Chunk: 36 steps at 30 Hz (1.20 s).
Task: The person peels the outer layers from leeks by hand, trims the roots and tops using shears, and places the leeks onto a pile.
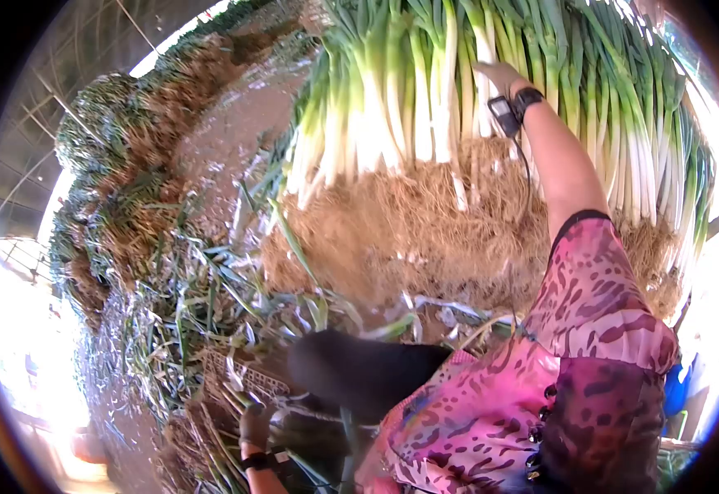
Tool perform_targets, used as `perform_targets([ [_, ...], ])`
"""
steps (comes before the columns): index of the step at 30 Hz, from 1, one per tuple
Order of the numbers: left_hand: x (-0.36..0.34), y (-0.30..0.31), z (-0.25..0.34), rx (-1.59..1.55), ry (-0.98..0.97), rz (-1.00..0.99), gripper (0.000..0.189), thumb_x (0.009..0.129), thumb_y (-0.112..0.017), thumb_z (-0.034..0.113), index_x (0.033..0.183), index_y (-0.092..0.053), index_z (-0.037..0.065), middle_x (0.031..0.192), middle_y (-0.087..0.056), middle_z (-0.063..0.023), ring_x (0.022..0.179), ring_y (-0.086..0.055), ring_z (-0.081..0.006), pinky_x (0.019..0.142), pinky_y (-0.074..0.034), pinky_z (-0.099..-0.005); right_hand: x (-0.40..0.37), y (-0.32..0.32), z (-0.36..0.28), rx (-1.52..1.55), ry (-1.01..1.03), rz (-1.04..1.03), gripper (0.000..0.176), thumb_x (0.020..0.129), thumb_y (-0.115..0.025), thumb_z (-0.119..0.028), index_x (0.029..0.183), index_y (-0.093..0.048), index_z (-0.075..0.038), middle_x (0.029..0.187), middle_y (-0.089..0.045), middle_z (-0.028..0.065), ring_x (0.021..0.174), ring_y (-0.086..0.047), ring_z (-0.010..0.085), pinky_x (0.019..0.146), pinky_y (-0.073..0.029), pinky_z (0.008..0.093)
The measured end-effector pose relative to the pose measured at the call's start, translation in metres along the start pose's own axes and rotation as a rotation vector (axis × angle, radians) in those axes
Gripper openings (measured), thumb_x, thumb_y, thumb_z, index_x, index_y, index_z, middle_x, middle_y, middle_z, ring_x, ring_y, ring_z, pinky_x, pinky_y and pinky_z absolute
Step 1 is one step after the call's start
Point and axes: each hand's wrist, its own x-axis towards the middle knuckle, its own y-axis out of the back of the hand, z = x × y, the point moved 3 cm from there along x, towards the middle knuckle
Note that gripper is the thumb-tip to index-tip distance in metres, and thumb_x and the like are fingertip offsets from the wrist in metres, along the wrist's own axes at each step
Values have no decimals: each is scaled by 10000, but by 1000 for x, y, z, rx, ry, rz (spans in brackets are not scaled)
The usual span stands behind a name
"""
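A wide row of leeks (425,107) lies stacked with white shanks and green tops toward the far side. Their brown, hairy roots (409,222) face me. My right hand (504,78) reaches across the row and lies on the white and green shanks, its fingers stretched out to the left. Low on the left, beside my bent knee (359,370), is my left hand (255,428). Its fingers are drawn together near some thin stalks (219,453), and what they hold, if anything, is hard to make out.
Torn green leaves (203,296) litter the ground left of the row. A long heap of unsorted leeks (121,148) with soil on the roots runs along the far left. A netted crate-like piece (248,375) lies by my knee. Wrist devices (504,114) with a cable are on my arm.
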Motion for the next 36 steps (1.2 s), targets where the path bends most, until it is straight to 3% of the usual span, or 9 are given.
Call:
perform_targets([
  [7,-34,-167,-174,-897,530,-636,308,952,-561,209,1218,-584,54,1034,-705,-79,977,-657,-278,961,-508,-435,-14,-9,-21,-333,-30,95,625,988,-503,-521,1037,-654,84,698,-609,211,609,-651,295,616,-533,454],
  [10,-41,-212,-173,-760,408,-586,277,947,-567,211,1180,-598,64,1018,-697,-65,979,-647,-255,959,-501,-415,-18,-17,-31,-675,27,72,663,959,-513,-565,972,-704,70,932,-703,257,879,-708,340,828,-533,465],
  [11,-40,-226,-169,-623,295,-527,267,945,-569,211,1168,-603,68,1012,-695,-60,980,-643,-248,958,-499,-408,-6,-19,-22,-669,163,136,770,953,-486,-638,793,-659,95,707,-655,239,640,-699,370,621,-560,440],
  [14,-33,-255,-159,-217,-69,-300,238,940,-575,213,1131,-618,78,996,-687,-45,981,-633,-225,956,-493,-387,-37,-17,-45,-643,47,138,662,967,-508,-578,844,-699,44,867,-702,220,890,-710,346,798,-546,452],
  [18,-22,-260,-158,-64,-330,-55,201,933,-583,216,1081,-637,92,975,-677,-26,983,-619,-194,953,-485,-360,-91,-25,-59,-598,449,426,770,945,-537,-598,1413,-489,12,1305,-623,221,1200,-621,301,1016,-493,402],
  [27,-67,-120,-2,38,-396,485,301,975,-552,139,1256,-608,45,948,-662,-76,827,-614,-264,783,-511,-350,-320,-237,-111,-124,593,-720,535,951,-604,-488,1252,-604,-46,1103,-703,137,971,-688,246,834,-534,379],
  [30,-83,-82,29,-694,-81,528,165,944,-581,109,1094,-613,48,932,-657,-24,802,-615,-146,717,-505,-298,-413,-331,-155,65,818,-863,589,919,-674,-398,1326,-534,4,1205,-650,215,1106,-642,307,946,-488,400],
  [31,-81,-84,37,-1438,180,436,165,952,-582,111,1097,-607,37,931,-654,-27,793,-611,-119,705,-503,-281,-443,-359,-173,133,837,-955,634,922,-678,-373,1379,-499,28,1284,-623,231,1202,-606,321,1029,-453,404],
  [36,-89,-85,78,-1143,-48,461,233,938,-581,80,1163,-561,21,962,-642,-43,816,-593,-102,717,-493,-246,-540,-469,-230,97,987,-1109,929,837,-728,-511,1448,-367,89,1366,-531,327,1304,-517,386,1081,-399,425],
])
